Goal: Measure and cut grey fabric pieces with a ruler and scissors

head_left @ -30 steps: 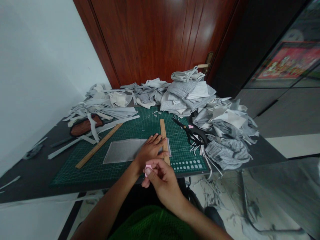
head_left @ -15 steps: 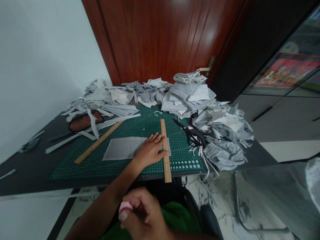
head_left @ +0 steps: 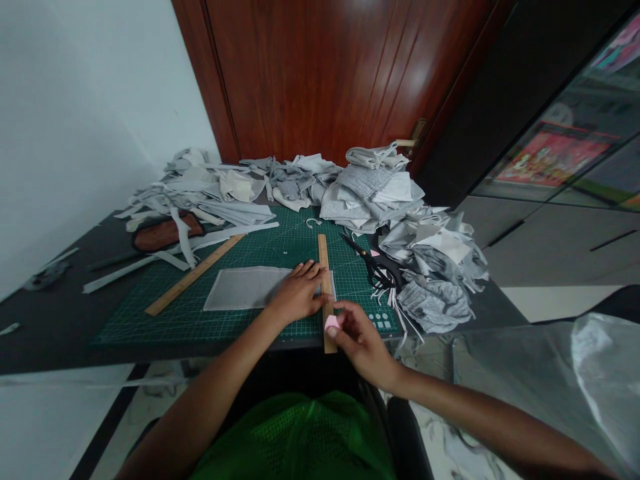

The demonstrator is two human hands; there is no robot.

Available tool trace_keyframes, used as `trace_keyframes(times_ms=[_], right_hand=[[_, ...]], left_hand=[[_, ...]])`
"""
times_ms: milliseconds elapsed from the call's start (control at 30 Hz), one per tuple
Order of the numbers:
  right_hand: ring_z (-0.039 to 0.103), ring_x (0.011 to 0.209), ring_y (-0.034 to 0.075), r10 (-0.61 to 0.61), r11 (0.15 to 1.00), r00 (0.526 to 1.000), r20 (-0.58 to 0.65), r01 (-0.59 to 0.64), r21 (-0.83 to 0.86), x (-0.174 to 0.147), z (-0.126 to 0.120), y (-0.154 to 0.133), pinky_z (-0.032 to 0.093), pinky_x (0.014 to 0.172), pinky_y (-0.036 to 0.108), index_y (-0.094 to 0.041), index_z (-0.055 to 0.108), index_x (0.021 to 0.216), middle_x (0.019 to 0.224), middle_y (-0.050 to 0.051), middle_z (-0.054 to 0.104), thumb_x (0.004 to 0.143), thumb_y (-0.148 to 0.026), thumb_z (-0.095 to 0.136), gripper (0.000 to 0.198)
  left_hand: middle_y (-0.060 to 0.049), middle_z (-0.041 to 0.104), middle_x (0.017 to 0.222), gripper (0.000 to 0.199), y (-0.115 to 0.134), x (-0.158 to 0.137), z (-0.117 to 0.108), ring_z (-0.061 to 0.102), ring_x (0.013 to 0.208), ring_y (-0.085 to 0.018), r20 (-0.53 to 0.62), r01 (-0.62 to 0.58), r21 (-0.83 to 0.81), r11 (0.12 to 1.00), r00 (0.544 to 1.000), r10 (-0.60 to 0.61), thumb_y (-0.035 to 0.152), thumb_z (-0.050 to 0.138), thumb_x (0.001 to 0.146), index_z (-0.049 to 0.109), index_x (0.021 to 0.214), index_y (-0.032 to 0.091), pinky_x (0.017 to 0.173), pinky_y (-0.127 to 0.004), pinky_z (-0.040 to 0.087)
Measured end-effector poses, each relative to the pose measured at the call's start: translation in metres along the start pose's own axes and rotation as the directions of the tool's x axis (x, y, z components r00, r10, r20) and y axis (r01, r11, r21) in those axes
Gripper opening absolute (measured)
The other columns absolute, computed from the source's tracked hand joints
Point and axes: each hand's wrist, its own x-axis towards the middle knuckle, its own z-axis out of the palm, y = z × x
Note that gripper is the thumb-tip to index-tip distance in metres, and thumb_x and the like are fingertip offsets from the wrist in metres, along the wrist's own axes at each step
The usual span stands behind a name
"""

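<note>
Pink chalk, seemingly (head_left: 332, 323), in right hand (head_left: 361, 340) has returned to ruler (head_left: 325, 280).

Left hand (head_left: 299, 293) on ruler (head_left: 324, 272), fabric (head_left: 247, 288)

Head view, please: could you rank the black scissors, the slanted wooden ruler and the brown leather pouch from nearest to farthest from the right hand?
From the right hand:
1. Black scissors, just beyond it, slightly right, on the green mat.
2. Slanted wooden ruler, left across the mat.
3. Brown leather pouch, far left, partly under fabric strips.
</note>
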Motion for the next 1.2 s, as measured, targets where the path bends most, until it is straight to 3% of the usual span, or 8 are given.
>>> trace_keyframes(times_ms=[200, 367, 500, 667, 900, 1200], right_hand=[[0.06, 0.071, 0.017, 0.009, 0.988, 0.999, 0.042, -0.002, -0.154, 0.048, -0.025, 0.02, 0.05, 0.067, 0.03, -0.024, 0.062, 0.103, 0.079, -0.004, 0.061, 0.092, -0.048, 0.069, 0.028], [0.061, 0.07, 0.018, -0.002, 0.93, 0.999, 0.05, 0.02, -0.366, 0.104, -0.046, 0.031, 0.048, 0.07, 0.032, -0.019, 0.07, 0.105, 0.077, -0.001, 0.066, 0.09, -0.032, 0.07, 0.02], [0.062, 0.066, 0.019, 0.025, 0.86, 0.996, 0.083, 0.021, -0.509, 0.131, -0.053, 0.031, 0.048, 0.066, 0.032, -0.016, 0.074, 0.101, 0.071, 0.001, 0.068, 0.093, -0.026, 0.067, 0.014], [0.067, 0.072, 0.018, 0.07, 0.776, 0.988, 0.135, 0.031, -0.63, 0.14, -0.052, 0.031, 0.055, 0.07, 0.032, -0.015, 0.071, 0.112, 0.08, 0.002, 0.072, 0.099, -0.028, 0.067, 0.019], [0.071, 0.1, 0.023, 0.152, 0.667, 0.975, 0.163, 0.021, -0.745, 0.15, -0.053, 0.037, 0.062, 0.086, 0.043, -0.018, 0.066, 0.125, 0.123, 0.009, 0.07, 0.102, -0.036, 0.067, 0.03], [0.07, 0.107, 0.025, 0.143, 0.598, 0.96, 0.241, 0.11, -0.794, 0.153, -0.052, 0.034, 0.061, 0.091, 0.047, -0.019, 0.065, 0.129, 0.129, 0.01, 0.068, 0.101, -0.036, 0.068, 0.032]], left_hand=[[-0.013, 0.048, 0.161, 0.059, 0.005, 0.001, -0.008, 0.036, 0.154, -0.035, 0.031, 0.031, 0.016, 0.999, 0.999, -0.031, 0.044, 0.054, 0.1, 0.048, 0.153, 0.018, 0.127, -0.051, 0.029], [-0.015, 0.05, 0.158, 0.062, 0.004, 0.0, -0.007, 0.039, 0.153, -0.036, 0.005, 0.024, 0.016, 1.0, 1.0, -0.024, 0.054, 0.056, 0.1, 0.052, 0.15, 0.018, 0.126, -0.053, 0.03], [-0.014, 0.05, 0.159, 0.064, 0.003, -0.002, -0.004, 0.037, 0.154, -0.036, -0.017, 0.023, 0.038, 0.999, 1.0, -0.022, 0.056, 0.056, 0.1, 0.05, 0.152, 0.019, 0.126, -0.053, 0.03], [-0.012, 0.049, 0.16, 0.064, 0.001, -0.003, -0.001, 0.037, 0.154, -0.035, -0.017, 0.017, 0.041, 0.999, 1.0, -0.016, 0.057, 0.054, 0.101, 0.05, 0.152, 0.019, 0.126, -0.052, 0.03], [-0.014, 0.049, 0.16, 0.068, 0.003, -0.002, -0.004, 0.035, 0.154, -0.036, 0.011, 0.039, 0.05, 0.998, 0.999, -0.039, 0.056, 0.057, 0.1, 0.049, 0.153, 0.015, 0.127, -0.051, 0.028], [-0.014, 0.049, 0.16, 0.064, 0.005, -0.003, -0.004, 0.036, 0.154, -0.035, 0.016, 0.048, 0.069, 0.996, 0.999, -0.049, 0.054, 0.056, 0.101, 0.052, 0.152, 0.015, 0.128, -0.05, 0.028]])
